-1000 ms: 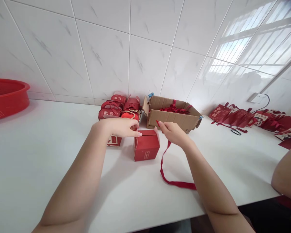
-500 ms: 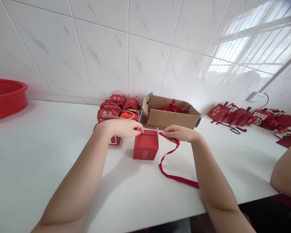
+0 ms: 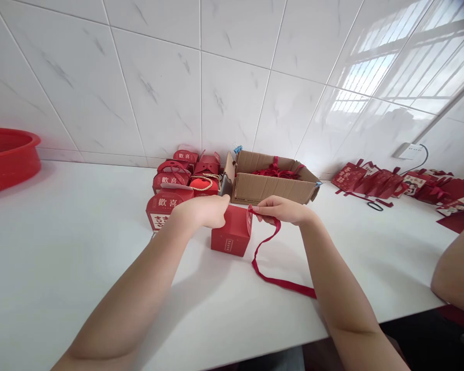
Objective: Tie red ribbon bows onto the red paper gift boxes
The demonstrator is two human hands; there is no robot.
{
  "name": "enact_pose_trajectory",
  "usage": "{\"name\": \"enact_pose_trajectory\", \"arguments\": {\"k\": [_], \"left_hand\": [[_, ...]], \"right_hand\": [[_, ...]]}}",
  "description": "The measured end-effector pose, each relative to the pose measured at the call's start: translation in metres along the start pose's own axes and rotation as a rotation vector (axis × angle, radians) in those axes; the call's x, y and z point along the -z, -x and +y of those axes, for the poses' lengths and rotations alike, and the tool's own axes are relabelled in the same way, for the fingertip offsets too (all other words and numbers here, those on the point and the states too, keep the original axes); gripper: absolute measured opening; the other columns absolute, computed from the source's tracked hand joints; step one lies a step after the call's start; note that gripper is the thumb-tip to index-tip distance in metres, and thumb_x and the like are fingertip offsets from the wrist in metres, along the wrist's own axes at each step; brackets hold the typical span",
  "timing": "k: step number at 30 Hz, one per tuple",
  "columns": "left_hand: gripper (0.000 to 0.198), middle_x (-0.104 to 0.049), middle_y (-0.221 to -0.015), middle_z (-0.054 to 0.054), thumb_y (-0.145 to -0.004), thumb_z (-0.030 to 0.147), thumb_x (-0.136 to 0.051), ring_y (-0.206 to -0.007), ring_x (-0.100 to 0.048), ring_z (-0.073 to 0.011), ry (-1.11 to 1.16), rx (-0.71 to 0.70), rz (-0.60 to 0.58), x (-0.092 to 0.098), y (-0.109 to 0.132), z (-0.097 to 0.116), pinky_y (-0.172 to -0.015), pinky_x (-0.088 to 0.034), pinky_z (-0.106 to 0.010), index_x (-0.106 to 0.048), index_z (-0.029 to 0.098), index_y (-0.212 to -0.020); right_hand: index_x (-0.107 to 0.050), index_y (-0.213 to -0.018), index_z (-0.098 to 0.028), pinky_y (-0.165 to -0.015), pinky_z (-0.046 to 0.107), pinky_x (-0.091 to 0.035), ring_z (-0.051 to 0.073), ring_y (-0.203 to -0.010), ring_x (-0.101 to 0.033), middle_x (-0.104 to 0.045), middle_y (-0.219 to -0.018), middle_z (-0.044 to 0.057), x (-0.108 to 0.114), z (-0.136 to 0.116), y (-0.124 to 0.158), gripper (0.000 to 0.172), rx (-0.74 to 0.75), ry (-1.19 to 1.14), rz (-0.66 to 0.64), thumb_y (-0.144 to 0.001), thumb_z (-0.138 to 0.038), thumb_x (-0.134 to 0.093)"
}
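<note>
A small red gift box (image 3: 232,238) stands on the white table (image 3: 81,247) in front of me. My left hand (image 3: 201,210) is closed on the box's top left edge. My right hand (image 3: 280,208) pinches the end of a red ribbon (image 3: 272,257) at the box's right top flap. The ribbon loops down from my fingers and trails across the table under my right forearm.
Finished red gift boxes (image 3: 178,180) cluster behind my left hand. A cardboard box (image 3: 270,185) of red ribbons stands by the wall. Flat red box blanks (image 3: 390,183) lie at the right, a red basket (image 3: 7,157) far left. Another person's arm (image 3: 454,268) rests at the right edge.
My right hand has brought the ribbon end down to the box's right flap. My left hand has slid onto the box top, uncovering a finished box at the left.
</note>
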State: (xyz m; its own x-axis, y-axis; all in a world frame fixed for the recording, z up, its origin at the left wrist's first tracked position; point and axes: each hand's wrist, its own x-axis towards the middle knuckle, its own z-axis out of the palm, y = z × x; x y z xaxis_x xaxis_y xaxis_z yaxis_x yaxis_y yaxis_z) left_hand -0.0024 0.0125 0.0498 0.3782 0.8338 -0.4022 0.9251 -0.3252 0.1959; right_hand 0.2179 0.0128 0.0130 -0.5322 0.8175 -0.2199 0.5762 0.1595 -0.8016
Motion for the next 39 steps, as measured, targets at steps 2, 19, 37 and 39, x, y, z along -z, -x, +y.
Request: {"name": "enact_pose_trajectory", "arguments": {"k": [2,19,37,39], "left_hand": [[0.019,-0.059,-0.09,-0.01,-0.072,0.022,-0.051,-0.068,-0.057,-0.0246,-0.014,-0.007,-0.001,-0.001,0.0,0.002,-0.052,-0.041,-0.033,-0.048,0.023,-0.091],[0.028,-0.053,-0.119,-0.008,-0.089,0.031,-0.034,-0.105,-0.051,-0.0244,0.036,-0.438,0.293,-0.014,-0.022,0.005,-0.079,-0.045,-0.035,-0.06,0.02,-0.087],[0.037,-0.063,-0.091,-0.003,-0.086,0.055,-0.038,-0.072,-0.058,-0.02,0.288,-0.228,0.366,0.005,0.012,-0.013,-0.06,-0.042,-0.03,-0.054,0.026,-0.102],[0.042,-0.065,-0.086,-0.005,-0.079,0.062,-0.045,-0.068,-0.06,-0.0221,0.174,-0.105,0.282,0.006,0.002,-0.027,-0.057,-0.042,-0.031,-0.058,0.024,-0.094]], "right_hand": [[-0.054,-0.065,-0.017,-0.053,0.025,-0.026,0.008,-0.052,-0.03,-0.041,-0.058,-0.004,-0.001,0.0,-0.002,0.046,-0.007,0.025,0.023,-0.082,-0.059,-0.051],[-0.057,-0.063,-0.017,-0.05,0.024,-0.025,0.007,-0.051,-0.031,-0.044,-0.058,-0.004,-0.003,0.004,-0.003,0.053,-0.04,0.142,0.127,-0.077,-0.068,-0.051],[-0.063,-0.073,-0.021,-0.077,0.035,-0.05,0.017,-0.074,-0.061,-0.064,-0.074,0.003,-0.018,-0.032,0.028,0.024,0.499,-0.331,0.444,-0.084,-0.042,-0.061],[-0.061,-0.071,-0.021,-0.08,0.034,-0.048,0.018,-0.082,-0.061,-0.064,-0.081,0.004,-0.018,-0.03,0.025,0.025,0.492,-0.332,0.436,-0.084,-0.042,-0.059]]}}
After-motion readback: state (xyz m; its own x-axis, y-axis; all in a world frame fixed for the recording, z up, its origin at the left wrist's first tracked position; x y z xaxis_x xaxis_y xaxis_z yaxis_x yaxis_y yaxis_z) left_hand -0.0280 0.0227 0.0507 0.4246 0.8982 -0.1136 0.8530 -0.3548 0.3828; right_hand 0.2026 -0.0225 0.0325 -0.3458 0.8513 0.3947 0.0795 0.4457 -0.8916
